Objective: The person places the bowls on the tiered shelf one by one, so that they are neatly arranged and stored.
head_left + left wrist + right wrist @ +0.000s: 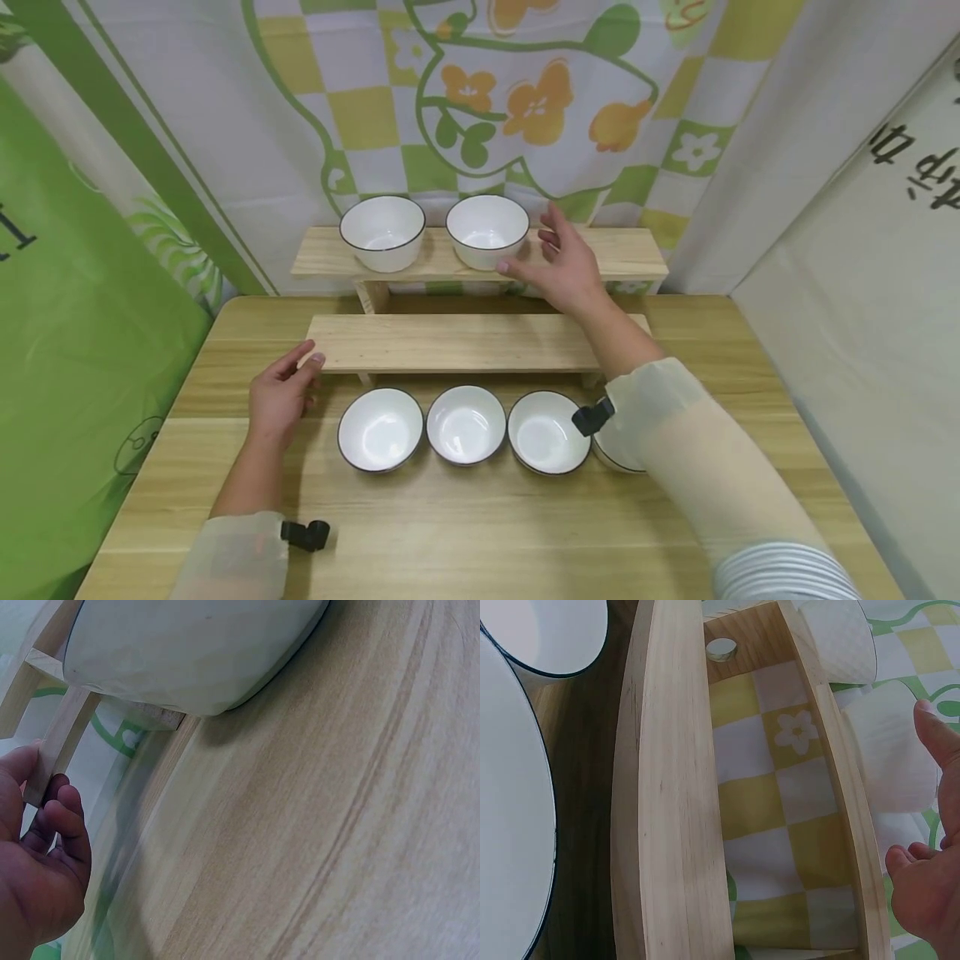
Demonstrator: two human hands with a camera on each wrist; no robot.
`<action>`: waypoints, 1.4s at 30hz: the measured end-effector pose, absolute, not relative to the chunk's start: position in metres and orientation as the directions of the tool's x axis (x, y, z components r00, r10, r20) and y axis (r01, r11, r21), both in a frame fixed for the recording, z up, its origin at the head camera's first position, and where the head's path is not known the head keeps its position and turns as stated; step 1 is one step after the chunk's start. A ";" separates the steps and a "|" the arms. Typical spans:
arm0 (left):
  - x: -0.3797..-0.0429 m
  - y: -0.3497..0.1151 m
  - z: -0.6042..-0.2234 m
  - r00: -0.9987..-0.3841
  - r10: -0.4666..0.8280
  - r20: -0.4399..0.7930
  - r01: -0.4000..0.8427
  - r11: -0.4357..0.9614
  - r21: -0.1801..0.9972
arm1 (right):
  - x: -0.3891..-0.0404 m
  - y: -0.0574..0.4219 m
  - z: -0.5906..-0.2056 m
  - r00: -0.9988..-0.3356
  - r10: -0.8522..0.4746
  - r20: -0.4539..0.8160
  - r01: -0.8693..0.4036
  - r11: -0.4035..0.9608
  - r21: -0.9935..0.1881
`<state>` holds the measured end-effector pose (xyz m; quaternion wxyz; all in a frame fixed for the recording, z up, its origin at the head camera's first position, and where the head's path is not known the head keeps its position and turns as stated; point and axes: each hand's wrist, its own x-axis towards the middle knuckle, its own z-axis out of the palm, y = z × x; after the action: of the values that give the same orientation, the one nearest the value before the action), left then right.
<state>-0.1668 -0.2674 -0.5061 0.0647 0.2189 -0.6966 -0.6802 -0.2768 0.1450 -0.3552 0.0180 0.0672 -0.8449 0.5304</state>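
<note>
A two-step wooden rack [465, 343] stands on the table. My left hand [276, 404] pinches the left end of its lower step, thumb on one face and fingertips on the other, as the left wrist view shows. Two white bowls with dark rims sit on the upper step, a left bowl [382, 229] and a right bowl [487, 225]. Beside the right bowl is my right hand [570, 271], fingers spread and thumb extended right at the bowl's side. In the right wrist view this hand [930, 900] shows nothing in its grip.
In front of the rack, several matching bowls stand in a row on the table [450, 533], among them a left one [381, 429] and a middle one [467, 425]. My right sleeve [697, 450] partly covers the rightmost bowl [618, 457]. A patterned curtain [360, 117] hangs behind.
</note>
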 end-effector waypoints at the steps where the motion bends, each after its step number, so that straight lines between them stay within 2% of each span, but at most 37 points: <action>1: -0.167 -0.268 -0.506 -0.896 -0.393 -0.208 -0.218 -0.020 0.976 | -0.276 0.147 -0.356 -0.991 -0.093 0.099 -0.130 0.423 -0.897; 23: -0.165 -0.268 -0.505 -0.892 -0.396 -0.217 -0.225 -0.027 0.974 | -0.257 0.172 -0.361 -0.989 -0.071 0.133 -0.148 0.285 -0.947; 42: -0.165 -0.266 -0.503 -0.894 -0.394 -0.215 -0.225 -0.022 0.974 | -0.238 0.193 -0.370 -0.993 -0.070 0.096 -0.115 0.356 -0.927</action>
<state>-0.1650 -0.2664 -0.5027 0.0621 0.2219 -0.6966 -0.6795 -0.2380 0.1927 -0.3700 0.0200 0.0561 -0.8231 0.5647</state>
